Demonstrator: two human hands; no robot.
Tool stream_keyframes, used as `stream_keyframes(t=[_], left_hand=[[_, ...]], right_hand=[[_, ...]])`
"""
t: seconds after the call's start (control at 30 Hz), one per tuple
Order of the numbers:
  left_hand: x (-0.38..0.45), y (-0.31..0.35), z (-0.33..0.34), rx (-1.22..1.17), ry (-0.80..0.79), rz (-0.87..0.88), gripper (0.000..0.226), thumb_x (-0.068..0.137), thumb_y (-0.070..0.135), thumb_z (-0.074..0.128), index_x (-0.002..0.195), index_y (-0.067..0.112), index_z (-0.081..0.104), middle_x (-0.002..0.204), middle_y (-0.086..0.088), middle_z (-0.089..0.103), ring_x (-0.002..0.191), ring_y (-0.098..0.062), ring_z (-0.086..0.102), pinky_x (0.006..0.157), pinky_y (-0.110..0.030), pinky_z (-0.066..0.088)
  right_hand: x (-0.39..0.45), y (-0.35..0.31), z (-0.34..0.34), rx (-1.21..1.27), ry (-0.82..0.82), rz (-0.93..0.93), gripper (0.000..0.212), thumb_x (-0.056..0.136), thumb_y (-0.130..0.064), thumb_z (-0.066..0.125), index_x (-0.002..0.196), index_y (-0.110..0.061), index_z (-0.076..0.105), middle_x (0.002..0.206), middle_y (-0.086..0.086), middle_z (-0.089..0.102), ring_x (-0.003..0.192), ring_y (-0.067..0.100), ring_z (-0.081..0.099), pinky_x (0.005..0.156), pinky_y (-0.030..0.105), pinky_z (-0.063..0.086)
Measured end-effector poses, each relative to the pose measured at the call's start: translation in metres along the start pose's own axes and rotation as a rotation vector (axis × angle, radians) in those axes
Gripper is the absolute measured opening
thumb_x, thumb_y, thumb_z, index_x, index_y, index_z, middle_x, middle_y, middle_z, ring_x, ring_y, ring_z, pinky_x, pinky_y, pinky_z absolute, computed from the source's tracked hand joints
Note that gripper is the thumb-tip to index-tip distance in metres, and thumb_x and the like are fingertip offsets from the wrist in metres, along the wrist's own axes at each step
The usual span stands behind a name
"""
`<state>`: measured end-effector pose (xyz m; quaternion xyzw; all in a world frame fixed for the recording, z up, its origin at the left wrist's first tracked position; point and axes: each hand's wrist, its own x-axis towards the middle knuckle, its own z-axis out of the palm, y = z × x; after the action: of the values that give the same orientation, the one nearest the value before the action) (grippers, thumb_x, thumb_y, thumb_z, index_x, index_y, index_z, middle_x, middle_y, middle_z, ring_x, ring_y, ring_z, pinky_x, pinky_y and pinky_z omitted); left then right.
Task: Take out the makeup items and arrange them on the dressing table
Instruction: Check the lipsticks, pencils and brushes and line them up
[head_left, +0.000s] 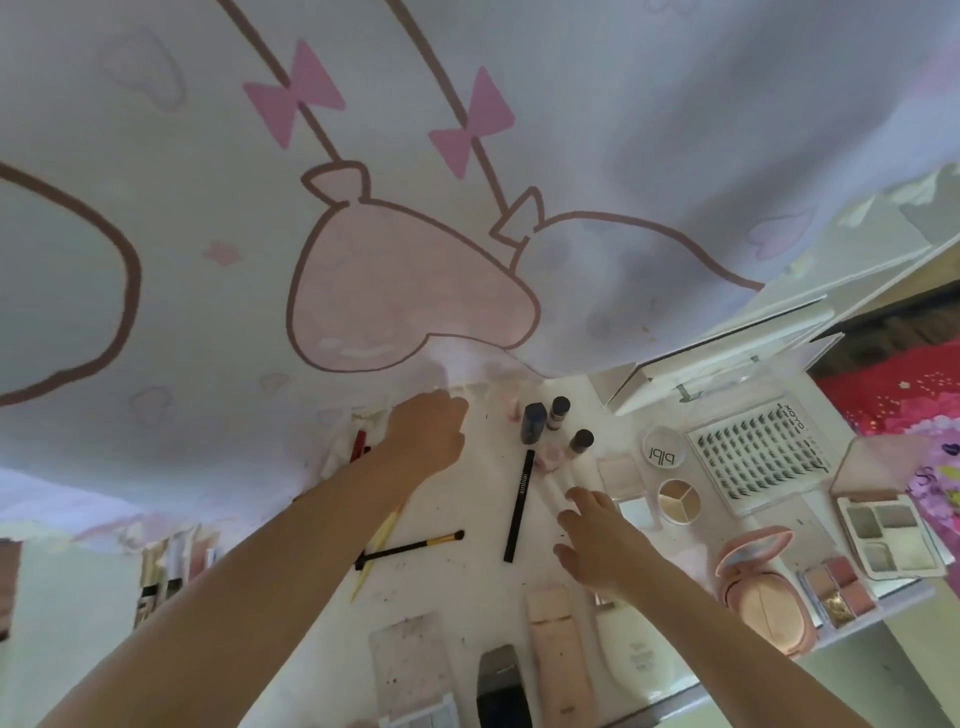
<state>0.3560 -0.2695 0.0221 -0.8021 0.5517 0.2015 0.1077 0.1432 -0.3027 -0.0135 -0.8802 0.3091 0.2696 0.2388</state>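
So my left hand (428, 434) is way out at the far edge of the dressing table (467, 587), right under the hem of that big white curtain with the pink heart balloons (415, 291). Fingers are curled in, but I honestly can't tell if they're actually pinching anything, the fabric and the glare swallow the tips. A red tube (358, 447) lies just left of that wrist.

My right hand (597, 540) is nearer to me, fingers loose and spread, holding nothing. The fingertips sit right at the end of a white tube (558, 493), touching it or just about.

Makeup is laid out all over the tabletop. Between my arms there's a long black eyeliner pen (519, 506) and a yellow-handled brush (415, 545) crossing a thin yellow stick (376, 545). Further back stand a dark blue bottle (533, 423) and two little dark-capped jars (560, 410).

Off to my right: a round white lidded pot (665, 452), a round three-shade concealer pan (679, 501), a clear lash tray (758, 457), an open grey eyeshadow palette (888, 535), a pink compact (763, 587) with its lid up, and a small blush palette (836, 590) just beside it.

Closest to me sit a pale pink flat case (558, 660), a black box (501, 686) and a speckled clear case (410, 660).
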Motion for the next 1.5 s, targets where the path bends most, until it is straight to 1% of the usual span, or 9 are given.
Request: stream_keyframes(t=[0.2,0.3,0.47,0.73,0.83,0.97,1.17,1.3,1.5], left_hand=[[-0.068,-0.028,0.067,-0.186,0.011,0.010,0.032,0.094,0.027,0.039,0.121,0.015,0.051,0.130,0.001,0.046,0.112,-0.018,0.048,0.086,-0.030,0.045],[-0.092,-0.031,0.087,-0.271,0.027,-0.041,0.031,0.094,0.027,0.038,0.119,0.018,0.053,0.122,0.001,0.051,0.113,-0.015,0.046,0.086,-0.025,0.042],[-0.112,-0.030,0.094,-0.455,0.120,-0.117,0.030,0.093,0.025,0.042,0.120,0.020,0.054,0.120,0.002,0.054,0.109,-0.013,0.049,0.077,-0.016,0.036],[-0.117,-0.024,0.051,-0.262,0.284,0.044,0.057,0.089,0.033,0.051,0.140,0.021,0.030,0.147,-0.001,0.031,0.137,-0.017,0.024,0.111,-0.035,0.022],[-0.123,-0.015,0.030,-0.028,0.540,0.200,0.016,0.081,0.033,0.060,0.091,0.023,0.068,0.094,0.003,0.069,0.094,-0.015,0.065,0.093,-0.038,0.047],[-0.141,-0.021,0.029,0.002,0.518,0.237,0.034,0.089,0.033,0.039,0.068,0.015,0.058,0.055,0.002,0.059,0.041,-0.011,0.050,0.042,-0.020,0.035],[-0.180,-0.069,0.040,-0.096,0.261,-0.266,0.040,0.097,0.042,0.022,0.109,0.013,0.045,0.098,-0.002,0.064,0.086,-0.021,0.064,0.068,-0.026,0.046],[-0.192,-0.056,0.038,-0.173,0.336,-0.218,0.037,0.096,0.043,0.023,0.104,0.014,0.046,0.095,0.001,0.064,0.083,-0.018,0.063,0.065,-0.024,0.044],[-0.216,-0.048,0.045,-0.219,0.444,-0.168,0.038,0.094,0.048,0.022,0.101,0.019,0.047,0.081,0.012,0.051,0.069,-0.008,0.051,0.054,-0.015,0.035]], right_hand=[[0.012,-0.029,0.004,0.008,0.059,-0.130,0.039,0.094,-0.017,0.036,0.133,-0.018,0.037,0.116,0.008,0.052,0.106,0.024,0.053,0.086,0.031,0.045],[0.022,-0.041,0.003,0.051,0.056,-0.129,0.029,0.095,-0.030,0.038,0.106,-0.010,0.055,0.097,0.009,0.056,0.094,0.024,0.057,0.077,0.027,0.042],[0.025,-0.053,0.009,0.044,0.059,-0.112,0.011,0.091,-0.023,0.044,0.088,-0.015,0.050,0.091,0.007,0.053,0.088,0.023,0.058,0.071,0.021,0.039],[-0.009,-0.065,-0.032,0.209,0.234,-0.301,0.012,0.087,-0.011,0.046,0.084,-0.019,0.039,0.061,-0.010,0.041,0.050,0.003,0.040,0.048,0.013,0.036],[-0.029,-0.079,-0.056,0.283,0.237,-0.457,0.010,0.089,-0.008,0.045,0.087,-0.018,0.047,0.057,-0.012,0.039,0.046,0.004,0.037,0.049,0.015,0.034],[-0.047,-0.082,-0.074,0.281,0.211,-0.533,0.016,0.094,-0.016,0.042,0.099,-0.013,0.056,0.056,-0.012,0.042,0.046,0.000,0.044,0.047,0.013,0.034],[-0.053,-0.059,-0.114,0.505,0.363,-0.431,0.027,0.091,-0.007,0.046,0.084,-0.029,0.059,0.071,0.012,0.063,0.048,0.008,0.045,0.051,0.015,0.037],[-0.049,-0.097,-0.101,0.537,0.292,-0.542,0.025,0.090,-0.008,0.049,0.085,-0.031,0.058,0.059,-0.012,0.051,0.055,0.007,0.050,0.056,0.015,0.042],[-0.046,-0.127,-0.082,0.573,0.202,-0.664,0.034,0.090,-0.007,0.049,0.085,-0.040,0.055,0.065,-0.011,0.053,0.057,-0.001,0.053,0.061,0.019,0.049]])
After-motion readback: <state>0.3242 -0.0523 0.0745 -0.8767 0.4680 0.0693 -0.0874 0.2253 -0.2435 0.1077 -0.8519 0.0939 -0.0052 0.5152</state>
